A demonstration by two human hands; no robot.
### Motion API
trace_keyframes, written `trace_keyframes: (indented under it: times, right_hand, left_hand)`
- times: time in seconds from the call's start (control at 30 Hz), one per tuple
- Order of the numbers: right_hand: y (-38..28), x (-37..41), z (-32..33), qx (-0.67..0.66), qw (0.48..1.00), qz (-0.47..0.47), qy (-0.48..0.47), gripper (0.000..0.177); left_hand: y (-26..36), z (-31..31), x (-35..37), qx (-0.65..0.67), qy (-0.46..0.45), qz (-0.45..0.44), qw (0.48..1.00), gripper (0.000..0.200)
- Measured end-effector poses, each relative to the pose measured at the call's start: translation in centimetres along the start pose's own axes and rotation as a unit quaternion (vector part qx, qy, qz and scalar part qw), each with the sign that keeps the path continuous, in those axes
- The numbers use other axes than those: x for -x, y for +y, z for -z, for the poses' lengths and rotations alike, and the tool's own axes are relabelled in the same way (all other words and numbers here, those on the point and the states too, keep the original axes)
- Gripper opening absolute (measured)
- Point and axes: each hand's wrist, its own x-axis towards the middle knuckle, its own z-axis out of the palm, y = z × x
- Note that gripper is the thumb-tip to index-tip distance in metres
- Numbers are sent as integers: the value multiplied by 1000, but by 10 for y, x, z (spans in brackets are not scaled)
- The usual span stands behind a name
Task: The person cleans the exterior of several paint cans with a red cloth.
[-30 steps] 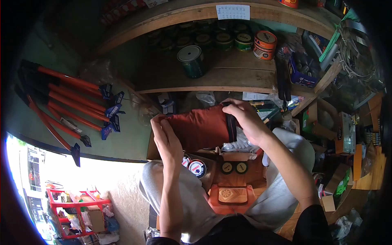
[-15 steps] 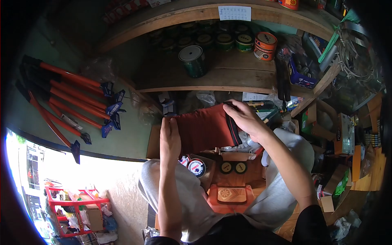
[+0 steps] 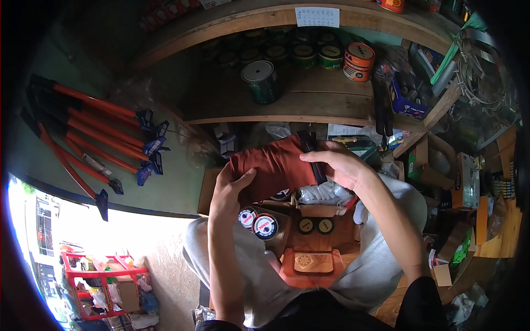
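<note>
One red cloth [image 3: 270, 165] crosswise, waistband [image 3: 307, 142] at right hand [image 3: 342, 168]

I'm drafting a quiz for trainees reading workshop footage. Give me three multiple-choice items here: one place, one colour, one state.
1. Where does the orange tin stand? A) on the wooden shelf, right of the green tins; B) on the floor; C) on a lap.
2. What colour is the folded cloth? A) blue; B) rust red with a black band; C) white.
3. How is the folded cloth held? A) lying free; B) by one hand; C) by the left hand and the right hand.
Answers: 1 A, it ends the row of tins; 2 B, red fabric, dark strip; 3 C, both hands grip it.
</note>
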Motion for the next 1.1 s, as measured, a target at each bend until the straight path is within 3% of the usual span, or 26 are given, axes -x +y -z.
trace_keyframes:
  times: [0.13,0.23,0.33,0.57,0.6,0.67,0.7,0.73,0.77,0.8,0.93,0.97,1.03,1.07,1.1]
  right_hand:
    - [-2,4,-1,3,1000,-6,3,29]
    - [-2,14,-9,7,1000,-4,25,43]
    - [-1,14,-9,29,999,40,7,49]
    - [22,-9,-2,292,947,123,57,39]
    - [30,-13,-11,316,918,225,78,40]
    - [32,-1,-32,436,839,299,130,38]
    - [32,6,-41,403,876,257,67,44]
    - [37,2,-45,443,857,263,6,53]
    - [50,0,-51,496,794,350,31,56]
    - [63,1,-56,541,719,433,55,59]
    - [51,-5,-57,510,746,423,66,67]
    - [45,-7,-58,450,780,421,112,67]
    - [35,-14,-55,233,918,290,139,69]
    - [33,-16,-54,90,966,200,135,71]
    - [26,-18,-46,8,993,104,55,65]
  left_hand:
    - [3,2,2,5,-27,14,1000,33]
    - [2,0,4,3,-23,5,1000,31]
    - [-12,3,1,-16,-37,-3,999,31]
    - [-34,-17,-1,0,-13,45,999,37]
    - [-37,-22,0,13,-6,40,999,38]
    - [-34,-36,3,11,-33,36,999,45]
    - [-33,-45,4,17,-24,23,999,47]
    - [-35,-52,4,22,-15,11,1000,49]
    - [-44,-57,0,36,-20,-53,998,51]
    - [-42,-58,2,-7,7,-33,999,46]
    - [-47,-49,-7,169,80,-38,982,34]
    - [-39,-49,-6,205,68,-44,975,35]
    - [-24,-59,-1,220,72,-48,972,35]
    - [-22,-61,0,236,63,-54,968,36]
    - [-22,-63,2,215,66,-57,973,36]
